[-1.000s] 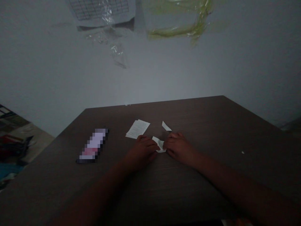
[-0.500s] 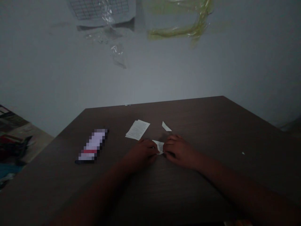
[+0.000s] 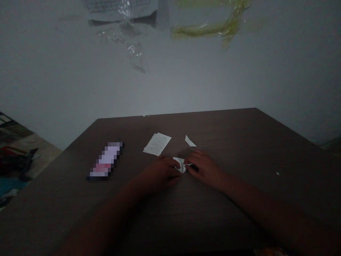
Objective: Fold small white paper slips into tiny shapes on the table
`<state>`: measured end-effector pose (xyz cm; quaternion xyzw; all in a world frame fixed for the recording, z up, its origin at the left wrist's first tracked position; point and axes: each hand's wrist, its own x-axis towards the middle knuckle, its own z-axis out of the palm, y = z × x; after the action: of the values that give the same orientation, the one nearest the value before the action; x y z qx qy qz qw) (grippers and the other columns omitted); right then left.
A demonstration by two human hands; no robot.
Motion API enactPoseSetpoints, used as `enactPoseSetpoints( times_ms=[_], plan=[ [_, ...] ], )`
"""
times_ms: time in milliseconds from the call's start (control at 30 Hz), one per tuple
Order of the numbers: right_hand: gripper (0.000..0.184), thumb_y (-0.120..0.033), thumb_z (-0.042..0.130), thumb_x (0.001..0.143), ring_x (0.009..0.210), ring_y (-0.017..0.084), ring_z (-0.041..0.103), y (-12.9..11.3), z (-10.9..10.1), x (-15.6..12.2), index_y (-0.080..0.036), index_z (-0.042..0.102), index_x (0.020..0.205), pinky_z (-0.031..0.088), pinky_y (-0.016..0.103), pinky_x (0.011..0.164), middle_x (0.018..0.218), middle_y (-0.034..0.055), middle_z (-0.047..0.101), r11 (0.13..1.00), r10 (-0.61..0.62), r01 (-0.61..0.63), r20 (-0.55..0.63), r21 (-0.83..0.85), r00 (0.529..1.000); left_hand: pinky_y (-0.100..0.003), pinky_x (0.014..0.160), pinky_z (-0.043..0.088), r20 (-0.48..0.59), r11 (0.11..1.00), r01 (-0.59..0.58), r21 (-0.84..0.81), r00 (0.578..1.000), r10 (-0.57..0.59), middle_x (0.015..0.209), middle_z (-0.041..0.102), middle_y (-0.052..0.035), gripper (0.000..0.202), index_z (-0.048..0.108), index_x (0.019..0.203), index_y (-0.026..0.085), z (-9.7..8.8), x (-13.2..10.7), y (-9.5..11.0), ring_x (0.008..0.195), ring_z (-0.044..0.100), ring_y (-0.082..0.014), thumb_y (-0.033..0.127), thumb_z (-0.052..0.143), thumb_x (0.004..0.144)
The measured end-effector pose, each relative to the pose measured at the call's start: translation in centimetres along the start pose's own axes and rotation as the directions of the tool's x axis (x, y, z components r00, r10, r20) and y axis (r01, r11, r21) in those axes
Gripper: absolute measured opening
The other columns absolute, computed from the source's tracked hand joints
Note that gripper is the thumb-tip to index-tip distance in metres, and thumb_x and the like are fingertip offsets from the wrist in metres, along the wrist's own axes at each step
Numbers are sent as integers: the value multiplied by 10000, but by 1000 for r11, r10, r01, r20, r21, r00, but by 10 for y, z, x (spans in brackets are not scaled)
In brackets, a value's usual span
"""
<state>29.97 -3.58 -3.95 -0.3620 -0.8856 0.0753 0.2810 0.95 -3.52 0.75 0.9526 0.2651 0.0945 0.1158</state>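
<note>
Between my two hands, low on the table, is a small piece of printed paper with folded edges. My left hand is closed on its left side, fingertips pressing the paper. On the right side my right hand pinches the paper between thumb and fingers. Both hands cover part of the sheet, so its full shape is hidden. Just beyond them lie a small stack of printed paper sheets and a narrow paper strip.
A phone, its screen blurred out, lies on the brown table to the left. A tiny white scrap is at the right. The wall with taped sheets stands behind the table. Clutter covers the floor at left.
The view has tilted and shifted slightly. My right fingers have shifted on the folded paper, and more of its folded right side shows. Both hands remain on it.
</note>
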Motion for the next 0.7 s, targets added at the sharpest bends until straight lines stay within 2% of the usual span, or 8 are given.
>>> enactPoseSetpoints(
  times_ms=[100,233,433,567,700],
  plan=[
    [138,-137,779,1135,1088,282,768,0,-1,1,-253,851,1150,608,452,1004,1103,67,850,998,-37,38,9,-45,999,-492,1242,616,-13,1000,-5,21,1000,5,1370,920,-72,167,953,1208,280,0,1,1,1287,866,-311,190,845,1118],
    [133,-143,803,1136,1087,286,744,0,-3,2,-258,871,1144,598,460,1015,1101,66,835,992,-69,71,22,-108,997,-513,1246,629,13,998,13,54,1000,-14,1375,916,-71,150,944,1215,275,0,2,3,1295,863,-316,196,859,1119],
    [173,-206,765,1173,1063,299,735,0,-12,1,-273,905,1096,598,466,972,1055,81,840,985,-43,52,57,-163,997,-514,1205,656,1,996,78,31,997,-78,1403,908,-100,162,958,1212,255,1,3,0,1301,864,-339,195,838,1122],
    [217,-233,743,1185,1082,316,756,2,-12,0,-306,946,1205,607,483,989,1042,86,861,989,-20,32,82,-148,996,-471,1194,657,-47,994,105,-8,993,-105,1396,911,-83,231,955,1278,266,3,1,-3,1303,868,-315,164,823,1118],
    [268,-245,765,1172,1132,331,772,2,-6,-2,-316,949,1353,622,496,1016,1112,96,881,988,-8,19,69,-153,998,-465,1173,661,-41,995,102,-14,994,-103,1365,914,-88,214,947,1292,254,2,2,-5,1276,867,-305,203,800,1144]
  ],
)
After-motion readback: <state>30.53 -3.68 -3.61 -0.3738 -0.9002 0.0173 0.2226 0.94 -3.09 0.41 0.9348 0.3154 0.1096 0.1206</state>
